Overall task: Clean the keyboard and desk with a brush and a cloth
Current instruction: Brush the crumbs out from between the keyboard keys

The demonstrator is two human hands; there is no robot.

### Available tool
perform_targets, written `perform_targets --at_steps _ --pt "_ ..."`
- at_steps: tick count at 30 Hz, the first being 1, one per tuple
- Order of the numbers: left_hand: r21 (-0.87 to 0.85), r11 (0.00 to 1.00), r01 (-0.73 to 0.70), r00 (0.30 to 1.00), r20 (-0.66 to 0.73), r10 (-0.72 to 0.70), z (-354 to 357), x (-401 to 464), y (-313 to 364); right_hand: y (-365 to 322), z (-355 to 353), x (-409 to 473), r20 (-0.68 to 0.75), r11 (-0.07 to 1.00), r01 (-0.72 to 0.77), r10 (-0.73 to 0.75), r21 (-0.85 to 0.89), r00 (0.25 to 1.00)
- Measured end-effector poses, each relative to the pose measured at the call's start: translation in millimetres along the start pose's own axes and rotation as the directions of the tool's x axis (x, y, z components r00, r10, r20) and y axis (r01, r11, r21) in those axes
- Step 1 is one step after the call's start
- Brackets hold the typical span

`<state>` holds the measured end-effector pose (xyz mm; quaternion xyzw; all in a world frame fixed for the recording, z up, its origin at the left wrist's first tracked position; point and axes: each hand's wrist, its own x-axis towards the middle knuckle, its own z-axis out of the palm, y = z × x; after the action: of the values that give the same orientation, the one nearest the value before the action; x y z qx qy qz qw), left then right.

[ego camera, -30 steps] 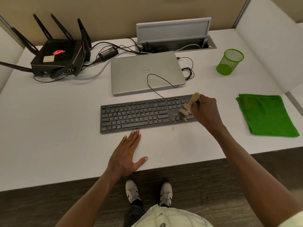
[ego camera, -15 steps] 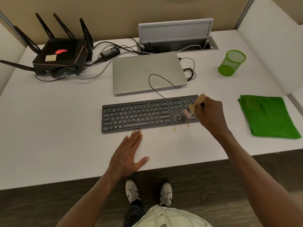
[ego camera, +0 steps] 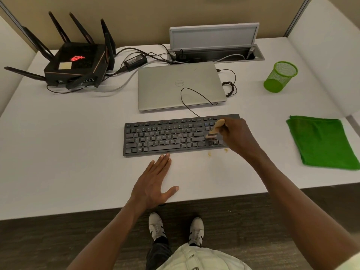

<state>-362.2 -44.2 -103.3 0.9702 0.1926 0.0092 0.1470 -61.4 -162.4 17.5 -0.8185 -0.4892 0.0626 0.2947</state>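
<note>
Head view: a flat black keyboard (ego camera: 175, 135) lies mid-tabletop (ego camera: 58, 152), smooth and white, with a folded fuzzy green cloth (ego camera: 321, 141) near the right edge. The right hand (ego camera: 236, 136) grips a small wooden-handled brush (ego camera: 215, 128), bristles on the keyboard's right keys. The left hand (ego camera: 153, 184) rests flat, fingers straight, near the front edge.

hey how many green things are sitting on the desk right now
2. A green mesh cup stands at the far right of the desk, and a folded green cloth lies flat nearer the front edge, right of the keyboard. None appear hidden.
</note>
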Motion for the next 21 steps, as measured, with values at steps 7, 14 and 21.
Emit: perform_targets --at_steps 7,14,21 --pt "-0.001 1.000 0.003 1.000 0.005 -0.003 -1.6 -0.4 1.0 -32.4 1.7 4.6 -0.103 0.994 -0.094 0.098 0.048 0.990" --pt "-0.007 1.000 0.007 1.000 0.005 -0.007 -1.5 0.0 0.5 -30.8 1.9 -1.3 -0.146 0.984 -0.146 0.131 -0.099 0.981" --pt "-0.008 1.000 0.006 1.000 0.023 -0.006 -2.2 -0.3 1.5 -30.2 3.9 3.8 -0.092 0.976 -0.196 0.187 -0.097 0.978"
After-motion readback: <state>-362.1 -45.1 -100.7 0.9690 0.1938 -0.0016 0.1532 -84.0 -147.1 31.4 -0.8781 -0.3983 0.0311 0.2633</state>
